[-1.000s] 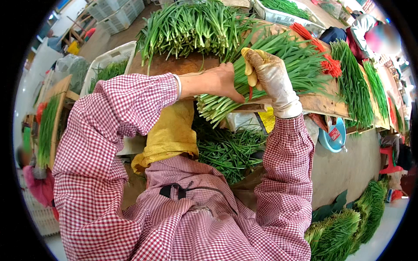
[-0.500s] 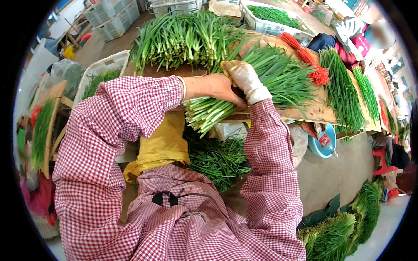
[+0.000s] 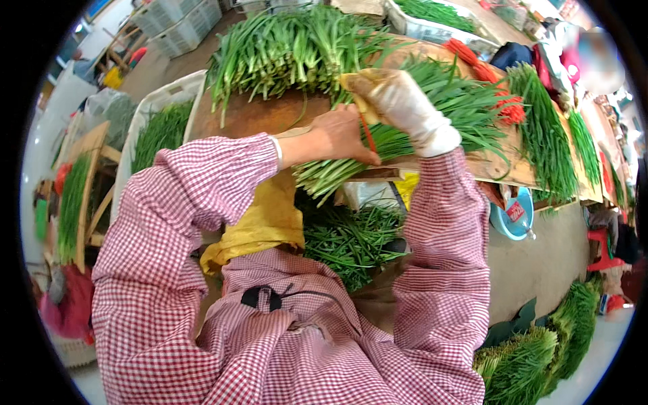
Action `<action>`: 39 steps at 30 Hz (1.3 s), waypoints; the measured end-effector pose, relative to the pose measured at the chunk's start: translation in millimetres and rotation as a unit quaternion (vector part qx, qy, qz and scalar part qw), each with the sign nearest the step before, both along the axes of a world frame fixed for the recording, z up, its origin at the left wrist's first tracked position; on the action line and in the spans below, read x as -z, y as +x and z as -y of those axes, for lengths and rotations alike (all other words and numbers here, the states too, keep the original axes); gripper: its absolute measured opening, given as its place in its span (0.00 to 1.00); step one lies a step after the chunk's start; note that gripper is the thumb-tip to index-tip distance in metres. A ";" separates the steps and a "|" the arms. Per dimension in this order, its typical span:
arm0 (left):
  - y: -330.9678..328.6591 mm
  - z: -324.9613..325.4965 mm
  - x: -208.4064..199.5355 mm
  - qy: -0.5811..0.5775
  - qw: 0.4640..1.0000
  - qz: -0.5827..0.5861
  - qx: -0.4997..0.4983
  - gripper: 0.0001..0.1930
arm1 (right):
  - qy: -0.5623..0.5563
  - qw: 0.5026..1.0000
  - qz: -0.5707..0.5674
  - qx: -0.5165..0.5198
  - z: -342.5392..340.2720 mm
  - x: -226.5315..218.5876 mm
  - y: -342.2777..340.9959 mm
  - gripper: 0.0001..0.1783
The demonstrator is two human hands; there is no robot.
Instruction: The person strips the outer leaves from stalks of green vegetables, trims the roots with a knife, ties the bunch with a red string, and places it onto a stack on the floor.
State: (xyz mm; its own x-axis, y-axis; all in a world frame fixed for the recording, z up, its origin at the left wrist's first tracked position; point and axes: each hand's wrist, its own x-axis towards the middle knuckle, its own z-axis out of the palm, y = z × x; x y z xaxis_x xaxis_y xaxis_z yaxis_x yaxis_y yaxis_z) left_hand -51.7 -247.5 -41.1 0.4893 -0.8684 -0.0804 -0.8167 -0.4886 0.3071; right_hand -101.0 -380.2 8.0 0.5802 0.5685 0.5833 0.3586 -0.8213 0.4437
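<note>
Long-leaved green bunch in bare left hand

Its pale stems jut near-left of that hand's clasp. Just right, the right hand, in a stained white glove, closes on a thin red strand over the bunch. Farther lies a leafy green heap.

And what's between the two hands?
In the head view, a thin red strip shows between bare left hand and gloved right hand, in front of the green bundle.
</note>
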 end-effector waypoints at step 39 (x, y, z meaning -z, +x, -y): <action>-11.7 -23.3 -13.7 -0.157 0.982 -0.060 -0.087 0.40 | 0.305 0.895 -0.296 0.133 -18.6 35.5 18.2 0.10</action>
